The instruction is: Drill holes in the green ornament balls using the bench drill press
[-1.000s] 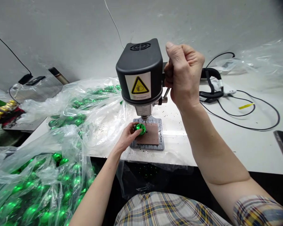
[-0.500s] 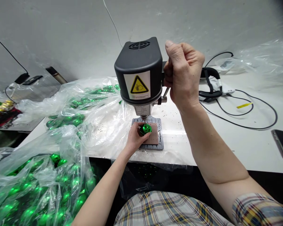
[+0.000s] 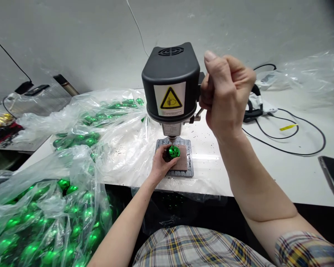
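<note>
Green cap (image 3: pixel 173 151) sits pinched in my left hand (image 3: pixel 160 163) under the drill press (image 3: pixel 171 83). My right hand (image 3: pixel 225 100) is fisted around its lever.

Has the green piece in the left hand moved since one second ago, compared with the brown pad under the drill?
Yes. The green piece moved right, from the brown pad's left edge onto it.

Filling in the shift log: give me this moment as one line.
left hand: holds green cap under drill bit | right hand: grips press lever | bench drill: on white table
</note>
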Tool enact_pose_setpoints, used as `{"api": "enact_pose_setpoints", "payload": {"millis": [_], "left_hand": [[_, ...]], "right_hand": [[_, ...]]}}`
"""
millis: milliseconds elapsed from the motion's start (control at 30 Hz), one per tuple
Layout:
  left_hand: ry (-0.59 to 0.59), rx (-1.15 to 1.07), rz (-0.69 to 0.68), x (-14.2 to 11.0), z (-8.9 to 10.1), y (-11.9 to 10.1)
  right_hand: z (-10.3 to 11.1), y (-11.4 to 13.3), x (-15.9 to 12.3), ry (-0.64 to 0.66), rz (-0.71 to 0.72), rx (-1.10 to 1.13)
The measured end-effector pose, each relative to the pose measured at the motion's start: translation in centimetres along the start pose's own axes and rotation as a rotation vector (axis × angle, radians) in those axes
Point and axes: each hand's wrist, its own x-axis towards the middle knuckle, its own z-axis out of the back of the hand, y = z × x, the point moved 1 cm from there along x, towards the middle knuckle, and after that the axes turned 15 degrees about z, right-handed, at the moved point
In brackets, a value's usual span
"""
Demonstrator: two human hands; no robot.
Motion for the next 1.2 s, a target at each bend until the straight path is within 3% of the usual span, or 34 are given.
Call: {"api": "enact_pose_setpoints", "payload": {"millis": [233,433,567,867,1100,1200], "left_hand": [[0.015,-0.04,-0.013,0.1,-0.2,0.7],[0.021,-0.043,-0.019,0.0,-0.2,0.6],[0.021,-0.022,-0.041,0.1,-0.1,0.7],[-0.015,-0.046,-0.097,0.5,-0.5,1.5],[-0.013,-0.061,-0.071,0.2,-0.4,1.0],[-0.018,-0.068,-0.062,0.1,-0.5,0.9]], "right_hand": [[0.2,2.1,-4.0,-0.134,0.205,-0.074],[1.1,2.5,-6.0,-0.035,0.213,-0.181],[1.6,1.7,-6.8,-0.05,0.377,-0.035],[2.3,-0.4,-7.8,0.126,0.773,0.108],[2.6,-0.6,-8.3,0.184,0.8,0.123],[2.1,-0.3,-8.0,0.092,0.722,0.099]]}}
